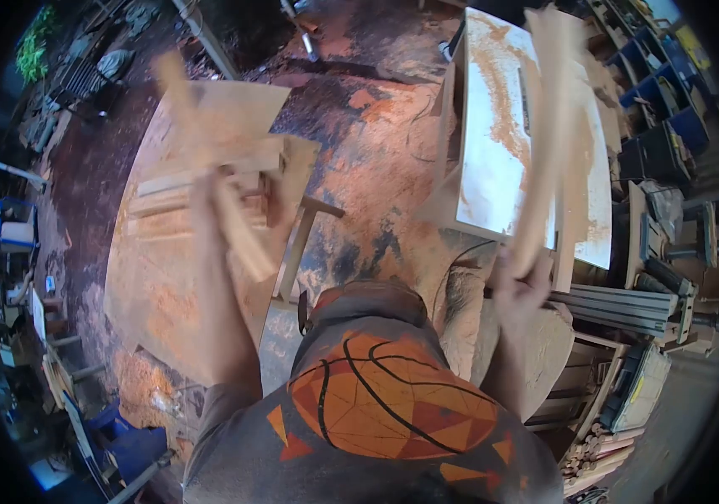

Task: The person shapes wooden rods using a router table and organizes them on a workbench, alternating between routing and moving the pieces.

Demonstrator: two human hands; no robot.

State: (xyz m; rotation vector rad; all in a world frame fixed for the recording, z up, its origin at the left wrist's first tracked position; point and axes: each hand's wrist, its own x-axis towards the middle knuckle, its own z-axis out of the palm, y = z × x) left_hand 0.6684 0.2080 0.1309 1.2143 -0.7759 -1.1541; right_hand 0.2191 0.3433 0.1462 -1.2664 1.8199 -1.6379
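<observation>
Reddish sawdust lay across the floor (393, 126) between a low wooden panel (158, 294) on my left and a white-topped worktable (490, 134) on my right. Blurred, my left hand (218, 189) was closed around the middle of a short wooden strip (246, 244), slanted over the stacked boards (158, 202) on the panel. My right hand (526, 286) had its fingers curled around the near end of a long, slightly curved wooden piece (548, 126), which extended over the worktable.

No text, label, brand, number or sign can be read.
</observation>
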